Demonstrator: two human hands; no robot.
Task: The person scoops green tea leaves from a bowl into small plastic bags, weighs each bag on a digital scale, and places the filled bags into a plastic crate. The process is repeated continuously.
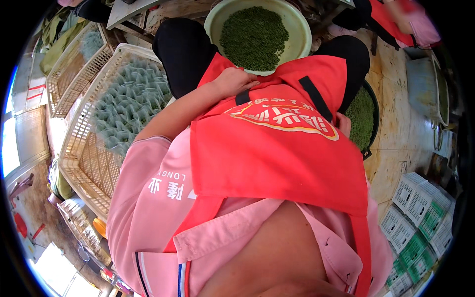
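My left hand (234,82) rests at my lap with its fingers bent against the red apron (277,163), gripping a fold of the cloth. Just beyond it, a pale green basin (300,37) between my knees holds a heap of small green berries (253,38) resembling green peppercorns. My right hand (343,124) shows only in part by the apron's right edge, its fingers mostly hidden. Beside that hand stands a dark round tub (377,115) with more small green berries (360,118).
A cream plastic crate (85,171) at my left holds many upright clear bags (129,99). Another crate (62,96) stands behind it. White and green baskets (418,213) are stacked at right. A grey bin (425,86) and another person's sleeve (425,30) are at far right.
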